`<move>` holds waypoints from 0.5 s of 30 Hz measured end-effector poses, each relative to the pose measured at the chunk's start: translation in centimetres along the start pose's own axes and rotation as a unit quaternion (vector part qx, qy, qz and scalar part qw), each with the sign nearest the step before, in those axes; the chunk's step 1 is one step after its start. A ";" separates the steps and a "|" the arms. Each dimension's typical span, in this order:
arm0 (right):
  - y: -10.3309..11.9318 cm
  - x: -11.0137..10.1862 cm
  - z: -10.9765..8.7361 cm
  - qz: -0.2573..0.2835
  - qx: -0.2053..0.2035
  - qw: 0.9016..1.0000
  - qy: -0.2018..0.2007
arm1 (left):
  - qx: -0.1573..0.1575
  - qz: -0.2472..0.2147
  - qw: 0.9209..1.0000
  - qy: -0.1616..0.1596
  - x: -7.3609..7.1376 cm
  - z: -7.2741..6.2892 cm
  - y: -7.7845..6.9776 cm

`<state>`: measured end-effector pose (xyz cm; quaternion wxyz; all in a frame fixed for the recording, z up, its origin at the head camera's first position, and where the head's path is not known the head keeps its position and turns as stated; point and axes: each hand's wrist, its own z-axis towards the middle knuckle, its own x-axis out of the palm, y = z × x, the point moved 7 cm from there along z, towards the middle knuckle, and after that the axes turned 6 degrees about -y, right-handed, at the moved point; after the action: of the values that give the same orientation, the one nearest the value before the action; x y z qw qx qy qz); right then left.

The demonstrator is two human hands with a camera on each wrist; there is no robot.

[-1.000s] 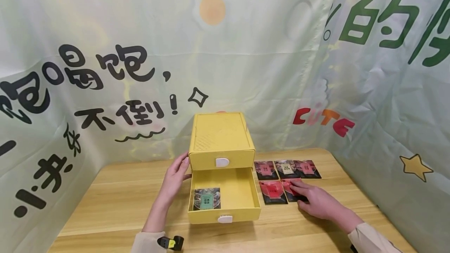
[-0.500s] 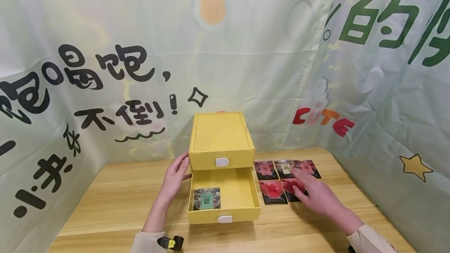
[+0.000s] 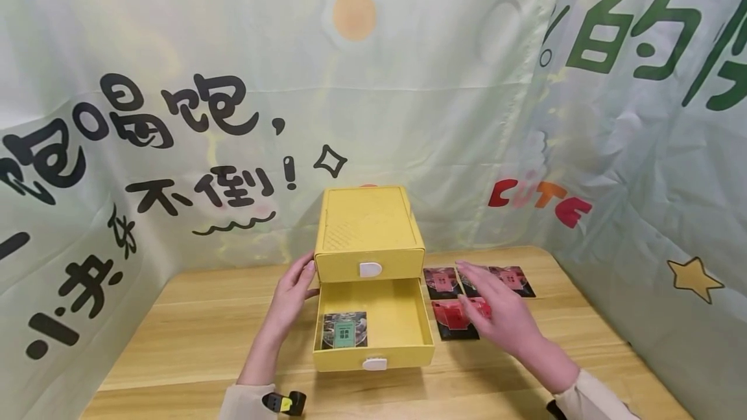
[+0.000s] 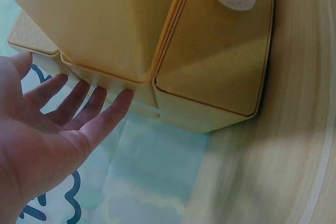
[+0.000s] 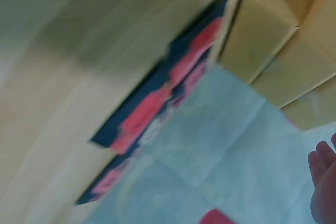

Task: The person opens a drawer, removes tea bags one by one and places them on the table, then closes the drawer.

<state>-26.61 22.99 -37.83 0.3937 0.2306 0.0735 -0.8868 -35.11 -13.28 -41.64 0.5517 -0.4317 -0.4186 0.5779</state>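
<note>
A yellow two-drawer box (image 3: 369, 219) stands on the table, its lower drawer (image 3: 403, 355) pulled out. Inside the drawer, at its left, lies a flat packet with a green label (image 3: 344, 330). My left hand (image 3: 290, 293) touches the box's left side with extended fingertips (image 4: 125, 96). To the right of the box, dark packets with red or pink labels lie in two rows, among them a front packet (image 3: 456, 326) and a rear packet (image 3: 441, 282). Above them hovers my right hand (image 3: 504, 315), fingers extended, partly hiding some packets. Nothing shows in its grasp.
A wooden table (image 3: 192, 336) carries everything. Behind it and along both sides hangs a printed pale cloth (image 3: 408, 115), close to the table's back edge. White tabs (image 3: 374, 363) mark the drawer fronts.
My right hand has lifted off the front right packet and moved left and up over the packets. The left hand stays against the box. Drawer and green-labelled packet look unchanged.
</note>
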 end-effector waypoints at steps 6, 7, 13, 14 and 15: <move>2.9 0.8 2.3 0.045 -0.040 0.998 -0.025 | -0.001 0.002 1.000 -0.001 -0.2 -0.1 0.0; 3.3 0.9 2.7 0.049 -0.045 0.998 -0.022 | -0.002 0.002 1.000 -0.001 -0.2 -0.1 0.0; 5.8 2.3 4.8 0.055 -0.073 0.995 0.031 | -0.003 0.001 1.000 0.002 -0.1 0.0 0.0; 6.2 2.6 5.2 0.053 -0.076 0.995 0.047 | -0.003 0.001 1.000 0.001 -0.1 0.0 0.0; 6.6 3.0 5.5 0.054 -0.080 0.993 0.065 | -0.003 0.000 1.000 0.001 -0.1 0.0 0.1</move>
<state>-25.49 14.80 -34.05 0.4523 0.2592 0.1572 -0.8388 -35.15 -13.40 -41.70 0.5509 -0.4338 -0.4201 0.5760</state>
